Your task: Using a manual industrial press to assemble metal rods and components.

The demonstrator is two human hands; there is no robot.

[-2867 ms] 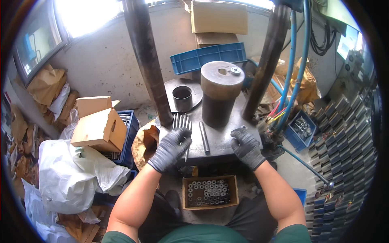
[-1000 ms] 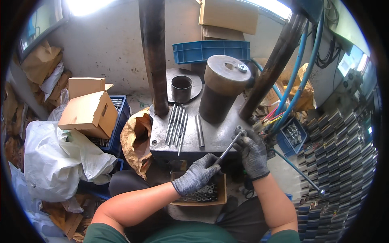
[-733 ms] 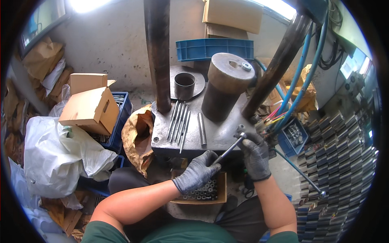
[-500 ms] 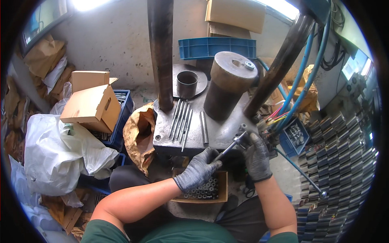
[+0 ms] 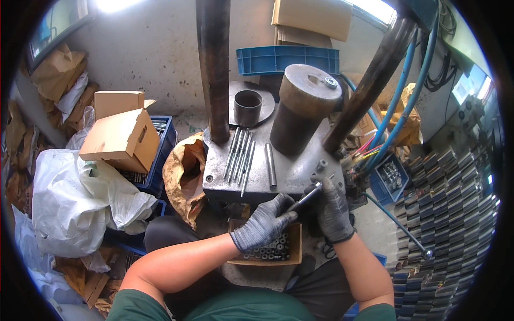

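My left hand [image 5: 262, 227], in a grey knit glove, is closed around the lower end of a slim metal rod [image 5: 307, 200] with a shiny shaft. The rod slants up to the right, just off the front edge of the steel press table [image 5: 243, 188]. My right hand [image 5: 334, 211], gloved alike, closes on its upper end; the fingertips are partly hidden. A small metal fitting [image 5: 322, 165] stands on the table beyond my right fingers. Several thin rods [image 5: 239, 160] lie side by side left of a single thicker metal tube [image 5: 270, 166].
A heavy steel cylinder [image 5: 300, 120] with a washer [image 5: 331, 82] on top stands between two posts. Behind the rods is a short pipe [image 5: 247, 108]. Below my hands sits a carton [image 5: 296, 261] of small round parts. Dark stacked pieces [image 5: 450, 230] fill the right side.
The rod has tilted and shifted slightly, with my right hand moving a little down and left around its upper end. My left hand keeps its hold.
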